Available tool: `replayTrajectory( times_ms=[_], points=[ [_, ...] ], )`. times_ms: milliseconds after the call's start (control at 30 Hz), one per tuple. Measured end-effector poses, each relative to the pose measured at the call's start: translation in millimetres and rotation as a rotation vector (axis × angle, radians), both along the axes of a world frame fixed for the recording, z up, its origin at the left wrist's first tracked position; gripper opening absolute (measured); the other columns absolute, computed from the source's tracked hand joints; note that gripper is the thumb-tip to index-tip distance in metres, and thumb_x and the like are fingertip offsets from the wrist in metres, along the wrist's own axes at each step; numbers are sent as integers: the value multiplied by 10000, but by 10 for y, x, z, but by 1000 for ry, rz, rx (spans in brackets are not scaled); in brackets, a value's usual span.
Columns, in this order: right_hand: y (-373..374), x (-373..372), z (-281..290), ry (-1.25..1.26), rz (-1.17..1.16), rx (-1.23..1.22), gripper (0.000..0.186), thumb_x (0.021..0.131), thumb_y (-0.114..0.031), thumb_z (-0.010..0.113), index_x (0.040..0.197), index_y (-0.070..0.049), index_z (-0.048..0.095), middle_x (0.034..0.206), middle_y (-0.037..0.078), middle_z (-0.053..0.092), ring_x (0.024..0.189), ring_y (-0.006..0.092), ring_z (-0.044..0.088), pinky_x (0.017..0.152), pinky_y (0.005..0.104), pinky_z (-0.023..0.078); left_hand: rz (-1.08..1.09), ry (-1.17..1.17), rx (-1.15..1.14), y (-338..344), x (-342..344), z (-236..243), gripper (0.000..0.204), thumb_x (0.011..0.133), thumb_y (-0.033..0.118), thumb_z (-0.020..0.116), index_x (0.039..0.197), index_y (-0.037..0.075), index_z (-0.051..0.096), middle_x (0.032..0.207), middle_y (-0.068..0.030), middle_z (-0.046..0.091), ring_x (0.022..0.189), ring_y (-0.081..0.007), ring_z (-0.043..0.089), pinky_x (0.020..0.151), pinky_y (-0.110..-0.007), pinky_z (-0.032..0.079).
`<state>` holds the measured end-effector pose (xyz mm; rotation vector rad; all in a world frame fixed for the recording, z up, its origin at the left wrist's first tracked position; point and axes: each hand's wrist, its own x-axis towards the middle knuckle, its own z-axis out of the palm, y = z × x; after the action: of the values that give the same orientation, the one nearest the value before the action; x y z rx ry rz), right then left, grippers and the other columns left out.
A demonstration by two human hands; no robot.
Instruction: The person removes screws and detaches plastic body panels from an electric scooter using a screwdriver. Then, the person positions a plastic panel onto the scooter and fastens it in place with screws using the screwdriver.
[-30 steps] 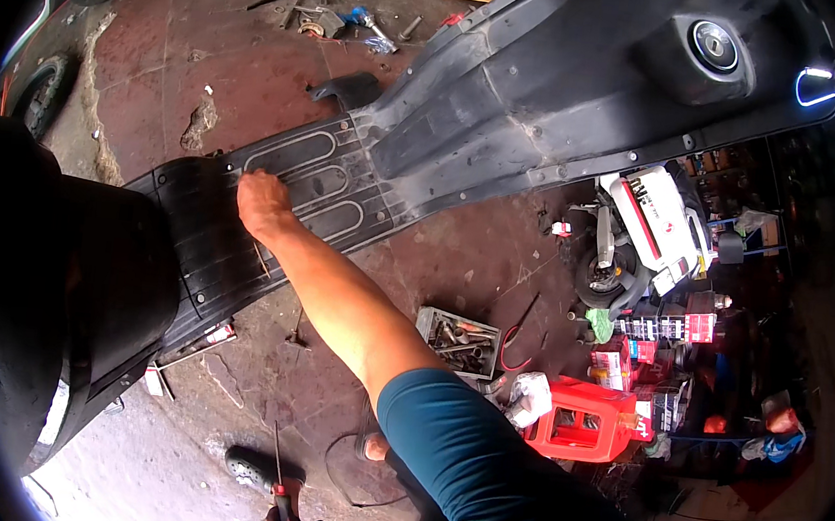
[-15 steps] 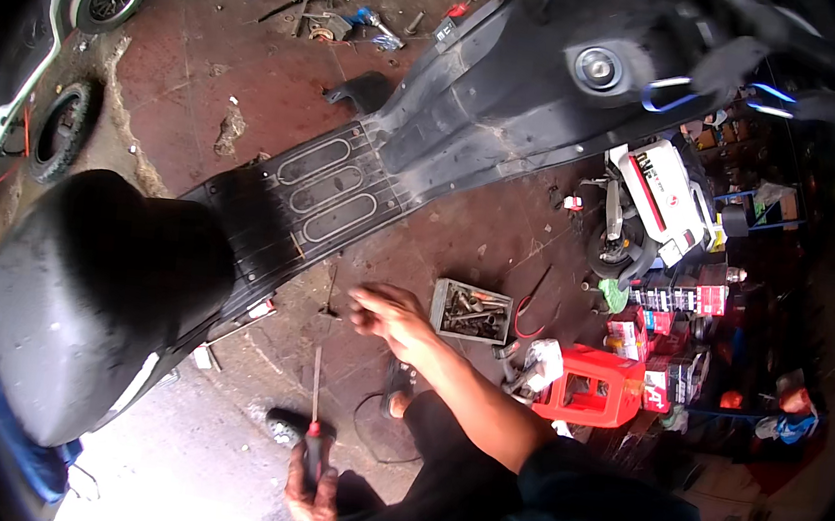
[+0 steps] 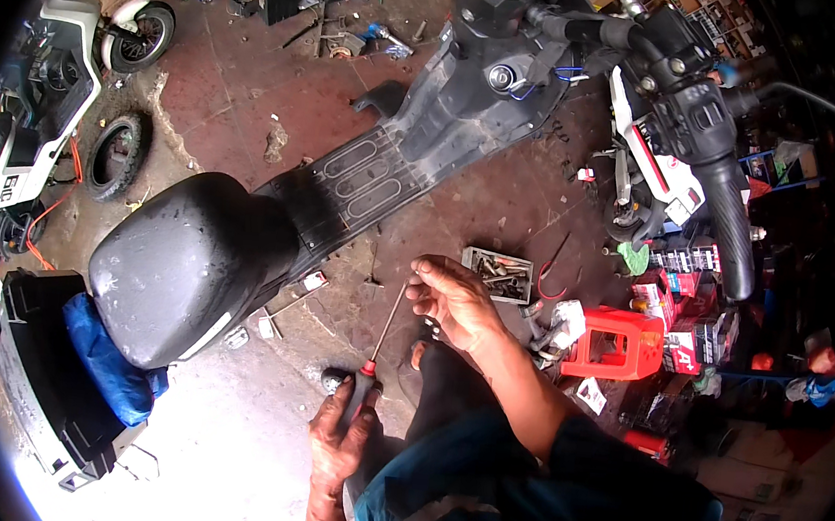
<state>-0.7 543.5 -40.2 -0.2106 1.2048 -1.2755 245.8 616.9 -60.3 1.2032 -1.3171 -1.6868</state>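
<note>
At the far left a white scooter is standing beside a loose tyre. The black scooter seat is lying ahead of the person, its ribbed footboard now untouched. The left hand is clamping the dark handle of a long screwdriver. The right hand, having left the footboard a second ago, is pinching the shaft's tip between closed fingers. A tray of bolts and a red canister are sitting on the floor to its right.

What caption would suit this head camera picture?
Left hand holds a screwdriver while right hand touches its tip beside a stripped scooter.
</note>
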Motion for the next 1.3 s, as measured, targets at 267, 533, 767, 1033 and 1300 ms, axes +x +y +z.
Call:
replayTrajectory(
  times_ms=[267,533,767,1033,1300],
  points=[
    [-92,-118,187,-62,-4,-2,197,868,-173,645,1008,-41,604,882,28,622,742,155,628,605,271,517,-33,-46,-86,-69,-80,125,480,832,49,633,1278,-42,483,1156,-137,593,1015,-173,559,901,-296,435],
    [-257,-555,296,-76,25,6,213,836,-202,683,958,-42,613,853,32,603,691,145,611,569,265,504,-29,24,-100,-379,-480,394,441,813,-3,591,1246,-24,514,937,-132,636,831,-197,628,747,-306,505],
    [-312,-735,348,-120,-59,-2,153,894,-180,602,993,-66,617,825,29,631,697,153,639,574,274,517,-102,-32,-211,-640,-598,296,457,764,28,645,1208,-16,552,919,-166,604,763,-230,607,718,-314,485],
    [-362,-634,572,134,-113,-14,162,891,-186,605,995,-62,611,858,28,621,691,155,628,578,277,513,-213,-15,-199,-939,-465,291,473,754,52,686,1214,49,578,844,-111,598,764,-208,584,644,-287,478],
    [-461,-687,680,252,-89,-44,200,903,-206,591,1016,-42,590,843,43,604,696,150,610,598,278,510,-225,163,196,-1175,-446,446,465,741,-6,683,1193,20,576,944,-102,638,846,-152,602,757,-254,468]
  ],
)
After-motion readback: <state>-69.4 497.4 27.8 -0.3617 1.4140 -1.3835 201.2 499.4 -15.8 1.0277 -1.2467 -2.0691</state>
